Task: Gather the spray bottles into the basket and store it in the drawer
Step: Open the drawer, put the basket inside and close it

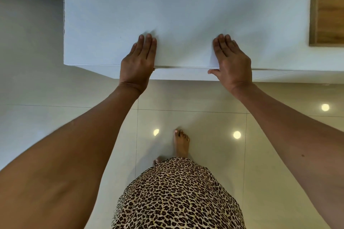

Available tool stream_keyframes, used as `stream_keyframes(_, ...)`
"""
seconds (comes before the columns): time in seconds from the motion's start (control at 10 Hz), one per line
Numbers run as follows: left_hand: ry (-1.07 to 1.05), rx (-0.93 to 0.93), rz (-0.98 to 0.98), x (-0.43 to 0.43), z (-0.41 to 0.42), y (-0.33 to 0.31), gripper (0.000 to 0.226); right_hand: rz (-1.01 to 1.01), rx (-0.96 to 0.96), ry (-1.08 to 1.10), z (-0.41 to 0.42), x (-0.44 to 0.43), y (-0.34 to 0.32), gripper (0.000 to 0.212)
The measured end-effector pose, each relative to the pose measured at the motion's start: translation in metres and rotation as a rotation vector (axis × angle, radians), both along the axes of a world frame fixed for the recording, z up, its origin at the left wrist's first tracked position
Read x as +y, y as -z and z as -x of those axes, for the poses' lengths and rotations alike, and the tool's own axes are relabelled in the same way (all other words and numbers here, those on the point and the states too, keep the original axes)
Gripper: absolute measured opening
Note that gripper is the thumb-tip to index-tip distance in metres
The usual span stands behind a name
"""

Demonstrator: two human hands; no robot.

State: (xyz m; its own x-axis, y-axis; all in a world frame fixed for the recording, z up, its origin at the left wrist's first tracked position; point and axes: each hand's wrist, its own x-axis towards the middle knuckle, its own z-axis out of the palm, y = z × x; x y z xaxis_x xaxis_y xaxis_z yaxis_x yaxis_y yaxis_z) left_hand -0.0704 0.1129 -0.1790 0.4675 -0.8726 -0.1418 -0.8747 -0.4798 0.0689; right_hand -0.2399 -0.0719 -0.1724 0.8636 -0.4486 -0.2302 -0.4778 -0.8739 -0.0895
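white cabinet top [186, 5]: left hand [137, 61], right hand [232, 61] flat, fingers extended, holding nothing; wood panel [329, 5] right.

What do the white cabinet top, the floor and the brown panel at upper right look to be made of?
White cabinet top: probably painted or laminated board, matte, with no grain or glare. Floor: glossy ceramic-like tiles, showing grout lines and mirrored ceiling lights. Brown panel: wood or wood-look laminate, with visible grain.
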Motion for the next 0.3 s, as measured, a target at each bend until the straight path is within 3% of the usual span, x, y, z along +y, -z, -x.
stream_keyframes(0.1, -0.026, 0.014, -0.026, -0.002, 0.000, 0.003, 0.070, 0.014, -0.010, 0.017, -0.001, 0.001, 0.003, 0.087)
stream_keyframes(0.3, -0.028, 0.010, -0.067, 0.003, 0.009, -0.011, 0.094, 0.020, -0.015, 0.080, -0.001, 0.026, -0.002, 0.086)
